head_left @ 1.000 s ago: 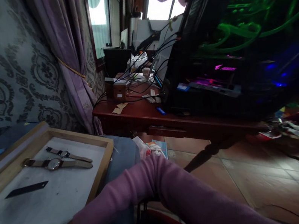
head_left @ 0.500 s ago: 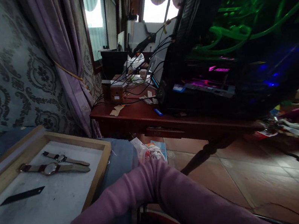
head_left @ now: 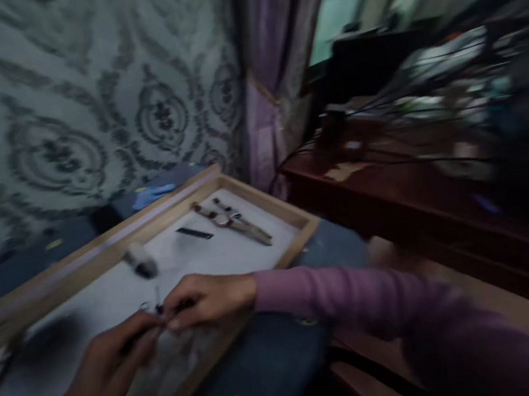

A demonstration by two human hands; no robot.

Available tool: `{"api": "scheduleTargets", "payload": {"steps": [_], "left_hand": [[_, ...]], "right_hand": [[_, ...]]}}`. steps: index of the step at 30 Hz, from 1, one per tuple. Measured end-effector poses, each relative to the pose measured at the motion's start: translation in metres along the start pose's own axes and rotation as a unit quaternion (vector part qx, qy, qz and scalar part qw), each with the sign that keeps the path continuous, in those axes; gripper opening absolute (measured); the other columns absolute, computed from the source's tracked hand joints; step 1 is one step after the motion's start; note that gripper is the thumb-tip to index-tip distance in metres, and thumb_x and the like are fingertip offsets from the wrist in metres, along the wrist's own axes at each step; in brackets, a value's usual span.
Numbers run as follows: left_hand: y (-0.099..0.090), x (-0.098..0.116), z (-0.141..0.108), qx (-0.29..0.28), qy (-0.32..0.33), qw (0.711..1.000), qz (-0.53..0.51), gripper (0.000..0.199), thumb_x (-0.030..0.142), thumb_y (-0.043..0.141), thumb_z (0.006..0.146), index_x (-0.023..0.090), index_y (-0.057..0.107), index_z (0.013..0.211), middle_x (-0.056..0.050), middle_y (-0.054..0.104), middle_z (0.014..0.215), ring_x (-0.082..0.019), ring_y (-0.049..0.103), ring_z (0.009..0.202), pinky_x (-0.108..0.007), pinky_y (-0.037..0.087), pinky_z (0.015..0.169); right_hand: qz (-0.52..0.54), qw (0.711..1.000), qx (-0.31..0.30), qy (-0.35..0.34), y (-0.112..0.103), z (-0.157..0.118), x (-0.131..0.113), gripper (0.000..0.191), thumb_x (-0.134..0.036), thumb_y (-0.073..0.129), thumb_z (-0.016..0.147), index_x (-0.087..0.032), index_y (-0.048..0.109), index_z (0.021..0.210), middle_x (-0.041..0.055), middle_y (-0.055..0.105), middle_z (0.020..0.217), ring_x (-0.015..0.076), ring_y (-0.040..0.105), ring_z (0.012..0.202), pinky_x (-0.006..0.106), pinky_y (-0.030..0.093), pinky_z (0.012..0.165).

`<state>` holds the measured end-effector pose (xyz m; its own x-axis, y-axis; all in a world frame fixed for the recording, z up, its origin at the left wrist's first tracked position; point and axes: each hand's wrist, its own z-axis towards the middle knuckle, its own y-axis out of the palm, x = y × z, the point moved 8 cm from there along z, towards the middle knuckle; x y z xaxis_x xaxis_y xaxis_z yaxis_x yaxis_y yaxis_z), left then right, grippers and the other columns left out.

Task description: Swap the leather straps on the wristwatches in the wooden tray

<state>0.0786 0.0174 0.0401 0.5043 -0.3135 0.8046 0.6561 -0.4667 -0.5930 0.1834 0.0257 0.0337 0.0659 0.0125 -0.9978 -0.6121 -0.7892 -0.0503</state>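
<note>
Over the wooden-framed tray (head_left: 297,244) my two hands come together, their fingertips nearly meeting. My left hand (head_left: 118,354) is closed in a pinch, and a bracelet shows at its wrist. Pinching from the other side is my right hand (head_left: 210,298), with a mauve sleeve behind it. Between the fingertips shows a small dark thing with a thin upright part, too blurred to name. A watch with a brown strap (head_left: 222,219) lies in the tray's far corner, partly over a smaller watch (head_left: 233,212). A flat black blade-shaped strip (head_left: 194,233) rests nearby.
A blurred grey-white object with a dark end (head_left: 140,260) stands in the tray near its back wall. Behind the tray lie a blue cloth-like item (head_left: 152,195) and a dark flat object (head_left: 105,218). To the right is a red-brown desk (head_left: 386,198) with cables.
My view has swung left and down, bringing both hands and more of the tray into sight. The lit computer case has mostly left the picture.
</note>
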Motion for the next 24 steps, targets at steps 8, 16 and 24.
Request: {"api": "scheduleTargets", "payload": {"steps": [8, 16, 24], "left_hand": [[0.002, 0.012, 0.010, -0.031, -0.054, 0.984, -0.166, 0.027, 0.038, 0.052, 0.087, 0.014, 0.060, 0.081, 0.004, 0.047, 0.060, -0.009, 0.042, 0.051, -0.021, 0.036, 0.051], [-0.003, 0.000, 0.005, -0.033, -0.062, 0.980, -0.185, 0.027, 0.039, 0.052, 0.087, 0.015, 0.055, 0.076, 0.005, 0.044, 0.058, -0.009, 0.042, 0.052, -0.022, 0.035, 0.052], [-0.005, 0.006, 0.003, -0.034, -0.043, 0.984, -0.167, 0.022, 0.030, 0.049, 0.088, 0.016, 0.053, 0.072, 0.005, 0.041, 0.058, -0.009, 0.039, 0.053, -0.022, 0.031, 0.053]], "right_hand": [[0.050, 0.998, -0.039, 0.020, -0.002, 0.000, 0.003, 0.033, -0.044, 0.056, 0.088, -0.012, 0.059, 0.082, -0.0052, 0.049, 0.057, 0.0053, 0.044, 0.046, 0.019, 0.038, 0.050], [-0.483, 0.860, 0.026, -0.160, 0.010, -0.003, -0.037, 0.017, -0.017, 0.043, 0.096, -0.012, 0.058, 0.091, 0.0053, 0.055, 0.084, 0.0127, 0.049, 0.068, 0.026, 0.040, 0.061], [-0.539, 0.818, 0.025, -0.202, 0.020, -0.003, -0.040, 0.025, -0.010, 0.032, 0.097, -0.012, 0.055, 0.086, 0.0038, 0.050, 0.079, 0.0115, 0.039, 0.057, 0.025, 0.032, 0.052]]}}
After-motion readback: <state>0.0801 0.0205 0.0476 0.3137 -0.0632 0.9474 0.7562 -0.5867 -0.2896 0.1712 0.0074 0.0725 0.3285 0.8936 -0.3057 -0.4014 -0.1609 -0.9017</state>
